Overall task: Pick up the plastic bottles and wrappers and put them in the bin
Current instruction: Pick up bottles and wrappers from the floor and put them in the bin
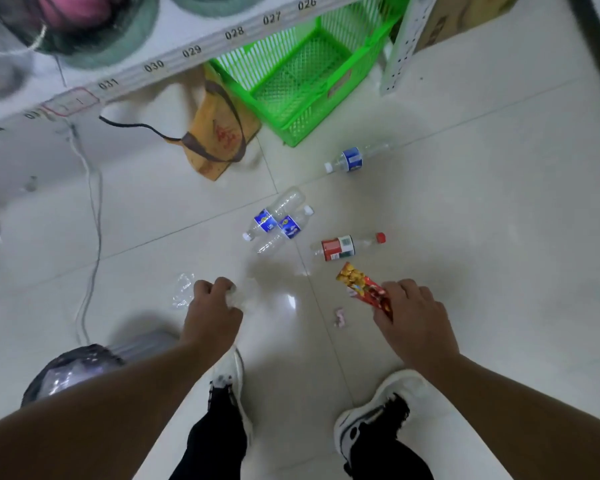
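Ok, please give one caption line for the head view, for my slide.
Right hand grips a red snack wrapper, left hand clutches clear plastic; four bottles lie on the tiled floor.

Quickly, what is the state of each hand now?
Left hand: closed on a clear plastic wrapper.
Right hand: closed on a red snack wrapper.

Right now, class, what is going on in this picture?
A person is bent over a tiled floor clearing litter. The right hand holds a red snack wrapper; the left hand is closed on a clear crumpled wrapper. Three blue-label bottles and a red-label bottle lie on the floor, untouched. A black-lined bin stands by the left arm.
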### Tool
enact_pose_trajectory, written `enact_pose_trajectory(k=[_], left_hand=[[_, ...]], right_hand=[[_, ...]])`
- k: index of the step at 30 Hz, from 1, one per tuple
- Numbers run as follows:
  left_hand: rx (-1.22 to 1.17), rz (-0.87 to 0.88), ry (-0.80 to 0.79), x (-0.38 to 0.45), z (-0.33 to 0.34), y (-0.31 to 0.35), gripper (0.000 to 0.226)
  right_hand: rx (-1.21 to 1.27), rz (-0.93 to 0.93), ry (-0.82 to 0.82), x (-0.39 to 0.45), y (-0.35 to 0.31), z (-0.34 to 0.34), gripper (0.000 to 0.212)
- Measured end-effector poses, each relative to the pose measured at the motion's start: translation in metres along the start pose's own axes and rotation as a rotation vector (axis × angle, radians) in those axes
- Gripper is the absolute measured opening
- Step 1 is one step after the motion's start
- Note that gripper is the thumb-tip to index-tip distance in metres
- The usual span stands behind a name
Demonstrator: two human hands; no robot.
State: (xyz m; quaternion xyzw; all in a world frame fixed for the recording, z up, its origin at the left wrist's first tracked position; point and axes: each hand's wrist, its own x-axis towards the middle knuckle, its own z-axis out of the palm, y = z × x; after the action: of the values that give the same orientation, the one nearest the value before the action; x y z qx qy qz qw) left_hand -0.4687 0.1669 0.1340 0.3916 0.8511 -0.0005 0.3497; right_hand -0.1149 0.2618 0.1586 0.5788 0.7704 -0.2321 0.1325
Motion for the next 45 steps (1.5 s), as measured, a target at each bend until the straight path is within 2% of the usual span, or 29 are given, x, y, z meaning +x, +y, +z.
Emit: enact_pose_trajectory(k=[5, 7, 10, 13, 16, 21, 24, 28, 34, 45], left_hand=[[-0.129, 0.006, -0.019, 0.012, 0.013, 0.021, 0.041], [-0.223, 0.035, -0.047, 0.028, 0.024, 0.028, 0.039], [-0.218, 0.104, -0.049, 0.076, 0.045, 0.037, 0.043], [-0.157, 0.136, -0.022, 0.139, 0.078, 0.036, 0.052], [0.032, 0.162, 0.027, 0.199, 0.123, 0.03, 0.068], [0.318, 0.115, 0.126, 0.241, 0.193, 0.017, 0.077], [0.315, 0.096, 0.11, 0.233, 0.207, 0.012, 0.068], [0.18, 0.012, 0.074, 0.194, 0.182, 0.018, 0.065], [0.118, 0.008, 0.103, 0.122, 0.087, 0.036, 0.065], [0.095, 0.023, 0.169, 0.046, -0.073, 0.07, 0.063]], right_hand=[[-0.005, -0.013, -0.077, 0.028, 0.0, -0.017, 0.058], [0.021, -0.036, -0.079, 0.046, -0.002, -0.009, 0.049], [0.01, -0.075, -0.076, 0.092, -0.006, 0.015, 0.038], [0.035, -0.083, -0.048, 0.153, -0.009, 0.06, 0.041], [-0.043, -0.157, -0.084, 0.213, -0.008, 0.117, 0.053], [-0.321, -0.296, -0.204, 0.26, 0.011, 0.193, 0.087], [-0.368, -0.304, -0.188, 0.252, 0.021, 0.205, 0.07], [-0.252, -0.169, -0.202, 0.216, 0.022, 0.164, 0.061], [-0.229, -0.095, -0.158, 0.162, 0.01, 0.048, 0.061], [0.019, 0.126, -0.087, 0.108, -0.078, -0.12, 0.054]])
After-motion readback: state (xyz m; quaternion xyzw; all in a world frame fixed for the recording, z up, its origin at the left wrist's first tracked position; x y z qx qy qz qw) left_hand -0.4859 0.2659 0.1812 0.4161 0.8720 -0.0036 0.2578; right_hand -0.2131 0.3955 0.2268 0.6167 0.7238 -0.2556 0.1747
